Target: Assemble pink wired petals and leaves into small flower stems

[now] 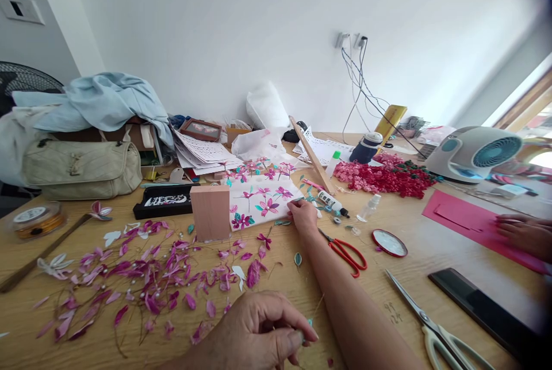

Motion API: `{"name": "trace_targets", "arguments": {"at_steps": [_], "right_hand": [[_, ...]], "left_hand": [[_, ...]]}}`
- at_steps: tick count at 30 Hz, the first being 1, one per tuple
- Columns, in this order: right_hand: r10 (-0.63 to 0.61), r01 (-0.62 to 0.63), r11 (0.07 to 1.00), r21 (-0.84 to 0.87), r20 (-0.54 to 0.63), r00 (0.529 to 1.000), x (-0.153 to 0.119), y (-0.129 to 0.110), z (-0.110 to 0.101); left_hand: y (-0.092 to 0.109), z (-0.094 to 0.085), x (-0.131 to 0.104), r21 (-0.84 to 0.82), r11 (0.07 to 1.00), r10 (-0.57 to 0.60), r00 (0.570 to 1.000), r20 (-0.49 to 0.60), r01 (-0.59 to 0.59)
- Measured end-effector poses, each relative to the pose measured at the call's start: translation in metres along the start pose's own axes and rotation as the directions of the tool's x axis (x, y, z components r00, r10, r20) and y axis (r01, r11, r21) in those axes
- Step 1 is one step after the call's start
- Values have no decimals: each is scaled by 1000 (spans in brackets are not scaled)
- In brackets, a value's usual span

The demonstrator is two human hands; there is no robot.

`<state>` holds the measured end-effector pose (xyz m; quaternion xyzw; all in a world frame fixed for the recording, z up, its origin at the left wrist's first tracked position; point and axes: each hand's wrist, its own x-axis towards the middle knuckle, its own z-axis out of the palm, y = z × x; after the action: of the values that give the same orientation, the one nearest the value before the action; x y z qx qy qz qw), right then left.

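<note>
My left hand (pixel 263 324) is low in the front middle, thumb and fingers pinched together. A small teal piece on a thin wire (pixel 310 322) peeks out at its fingertips, mostly hidden. My right hand (pixel 303 215) reaches forward to the right edge of a white sheet (pixel 254 188) bearing magenta flowers (pixel 269 207). Its fingers are bunched, and whatever they may hold is hidden. Teal leaves lie close to that hand, and a single teal leaf (pixel 298 259) rests beside the forearm. Loose magenta petals (pixel 150 301) spread across the table on the left.
Red-handled pliers (pixel 351 258), large scissors (pixel 425 318) and a glue bottle (pixel 331 202) lie on the right. A wooden block (pixel 210 213) stands beside the sheet. Another person's hand (pixel 524 235) rests on pink paper (pixel 461 218). Behind are red flower bunches (pixel 388 177) and a fan (pixel 474 154).
</note>
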<state>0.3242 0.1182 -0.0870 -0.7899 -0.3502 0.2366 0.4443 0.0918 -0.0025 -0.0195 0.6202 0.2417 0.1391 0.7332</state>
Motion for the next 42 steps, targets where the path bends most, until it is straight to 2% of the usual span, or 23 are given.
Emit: {"name": "trace_targets", "arguments": {"at_steps": [15,21,24,27,29,32,34,36,37,39,42], "right_hand": [[-36,37,987,-159,8,999,2,-2,0],[-31,34,986,-161,26,999,2,-2,-1],[-25,29,992,-125,35,999,-4,-5,-5],[-46,49,997,-61,52,998,-14,-12,-15],[-86,86,996,-5,47,995,-25,-19,-27],[-167,163,983,87,35,985,-53,-34,-48],[-215,202,967,158,76,974,-82,-43,-59],[-245,200,951,238,179,953,-115,-50,-64],[-247,141,926,349,281,927,-131,-52,-64],[-235,10,876,483,409,882,-159,-55,-59],[-255,-114,775,622,473,843,-184,-59,-46]], "left_hand": [[2,0,0,1,1000,4,1000,-11,-4],[-1,1,1,-36,999,15,999,-41,-16],[5,-3,2,-59,998,7,992,-126,-14],[12,-12,3,-62,991,97,964,-247,-116],[15,-18,4,-58,980,166,943,-287,-190],[16,-27,5,-18,971,223,924,-311,-240],[18,-31,4,116,956,292,896,-334,-269],[21,-33,2,304,900,410,845,-342,-314],[22,-33,1,389,857,474,815,-333,-339],[24,-33,-2,512,769,579,757,-302,-384],[22,-32,-4,617,666,670,700,-246,-420]]}}
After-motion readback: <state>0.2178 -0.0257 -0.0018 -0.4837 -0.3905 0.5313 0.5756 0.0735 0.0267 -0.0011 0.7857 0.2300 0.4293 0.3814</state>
